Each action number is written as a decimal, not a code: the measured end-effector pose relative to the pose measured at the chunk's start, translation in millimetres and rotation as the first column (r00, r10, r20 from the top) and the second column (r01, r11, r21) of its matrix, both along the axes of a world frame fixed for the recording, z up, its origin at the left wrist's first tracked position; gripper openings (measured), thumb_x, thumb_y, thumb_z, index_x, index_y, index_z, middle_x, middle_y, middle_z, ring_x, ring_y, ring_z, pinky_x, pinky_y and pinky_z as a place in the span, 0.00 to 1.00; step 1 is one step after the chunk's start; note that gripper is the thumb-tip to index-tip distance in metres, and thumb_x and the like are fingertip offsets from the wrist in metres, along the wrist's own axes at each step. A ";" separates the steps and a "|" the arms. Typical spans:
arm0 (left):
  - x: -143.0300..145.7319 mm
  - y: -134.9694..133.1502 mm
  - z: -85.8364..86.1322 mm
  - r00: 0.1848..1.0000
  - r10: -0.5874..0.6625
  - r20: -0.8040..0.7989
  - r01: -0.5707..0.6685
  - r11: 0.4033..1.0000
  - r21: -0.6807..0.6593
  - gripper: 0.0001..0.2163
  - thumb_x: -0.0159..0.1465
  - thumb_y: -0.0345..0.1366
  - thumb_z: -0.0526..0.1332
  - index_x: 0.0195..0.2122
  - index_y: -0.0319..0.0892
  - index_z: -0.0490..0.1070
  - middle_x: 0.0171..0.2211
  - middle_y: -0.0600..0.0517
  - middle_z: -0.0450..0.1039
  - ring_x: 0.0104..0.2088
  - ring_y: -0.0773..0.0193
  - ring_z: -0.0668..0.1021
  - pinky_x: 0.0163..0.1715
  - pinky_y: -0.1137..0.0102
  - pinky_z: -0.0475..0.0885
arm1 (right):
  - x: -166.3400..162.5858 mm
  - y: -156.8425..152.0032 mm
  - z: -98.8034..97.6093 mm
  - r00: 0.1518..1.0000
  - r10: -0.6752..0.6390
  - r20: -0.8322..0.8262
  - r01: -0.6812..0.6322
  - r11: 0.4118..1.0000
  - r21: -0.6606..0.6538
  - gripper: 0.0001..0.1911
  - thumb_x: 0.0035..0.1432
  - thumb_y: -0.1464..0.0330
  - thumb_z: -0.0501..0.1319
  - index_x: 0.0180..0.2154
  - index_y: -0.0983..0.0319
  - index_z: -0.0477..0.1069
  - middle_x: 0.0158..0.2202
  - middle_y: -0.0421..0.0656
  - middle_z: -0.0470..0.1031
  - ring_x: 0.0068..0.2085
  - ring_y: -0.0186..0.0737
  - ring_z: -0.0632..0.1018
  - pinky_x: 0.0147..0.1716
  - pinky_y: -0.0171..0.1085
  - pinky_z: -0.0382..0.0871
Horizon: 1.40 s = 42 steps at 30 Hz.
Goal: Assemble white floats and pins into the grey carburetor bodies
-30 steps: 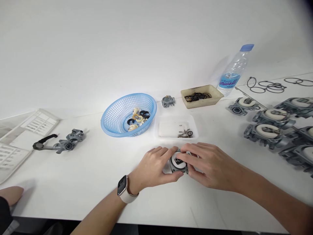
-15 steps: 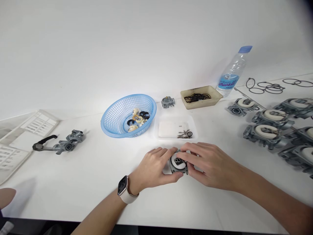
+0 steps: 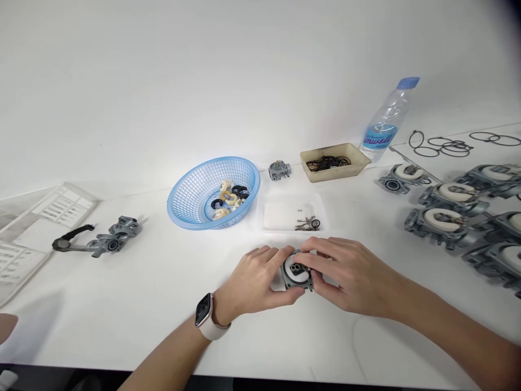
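Observation:
A grey metal carburetor body (image 3: 296,271) with a white float lies on the table between my two hands. My left hand (image 3: 260,279), with a watch on its wrist, grips the body from the left, fingers at its far side and thumb at its near edge. From the right, my right hand (image 3: 345,274) closes on the body's right side, its fingertips at the float and the dark centre piece. Whether a small part sits in those fingertips is hidden. Just beyond lies a clear shallow tray (image 3: 279,217) holding small metal pins and a black ring.
A blue basket (image 3: 183,201) of floats stands behind left; a beige tray (image 3: 354,157) of black rings and a bottle (image 3: 382,125) behind right. Several carburetor bodies (image 3: 443,225) sit at right, others (image 3: 112,241) at left. Part of another person (image 3: 7,326) shows at the left edge.
My hands and the carburetor body hold almost the same place. The other person's skin at the left edge has drawn slightly further out of view.

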<state>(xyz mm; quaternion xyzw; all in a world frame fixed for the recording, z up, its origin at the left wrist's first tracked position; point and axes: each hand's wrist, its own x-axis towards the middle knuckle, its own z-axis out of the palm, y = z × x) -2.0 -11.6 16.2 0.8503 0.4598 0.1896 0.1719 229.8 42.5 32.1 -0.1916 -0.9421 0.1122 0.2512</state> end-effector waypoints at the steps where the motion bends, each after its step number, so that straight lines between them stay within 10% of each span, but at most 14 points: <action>1: 0.0 0.0 0.1 1.000 0.001 -0.002 -0.001 1.000 -0.002 0.28 0.67 0.51 0.62 0.63 0.43 0.59 0.46 0.46 0.78 0.42 0.51 0.80 0.45 0.57 0.75 | 0.3 -0.1 0.4 1.000 0.002 -0.002 -0.002 1.000 -0.013 0.16 0.62 0.77 0.53 0.48 0.60 0.73 0.40 0.44 0.74 0.33 0.37 0.74 0.33 0.37 0.65; 36: 1.3 0.1 0.2 0.999 0.017 0.032 -0.017 1.000 -0.008 0.26 0.65 0.48 0.64 0.60 0.44 0.62 0.42 0.49 0.77 0.40 0.52 0.79 0.44 0.59 0.75 | 2.1 3.1 4.9 0.999 0.026 -0.048 -0.033 0.986 -0.162 0.20 0.61 0.75 0.56 0.55 0.58 0.70 0.44 0.44 0.74 0.36 0.37 0.75 0.34 0.36 0.71; 42: -6.7 3.6 1.4 0.995 0.027 0.094 -0.027 1.000 0.007 0.25 0.61 0.47 0.64 0.56 0.43 0.65 0.44 0.47 0.77 0.41 0.51 0.79 0.42 0.58 0.74 | 2.3 2.7 -0.2 0.995 -0.020 0.102 0.041 0.979 -0.199 0.37 0.55 0.60 0.71 0.63 0.57 0.64 0.62 0.50 0.67 0.58 0.54 0.73 0.52 0.49 0.73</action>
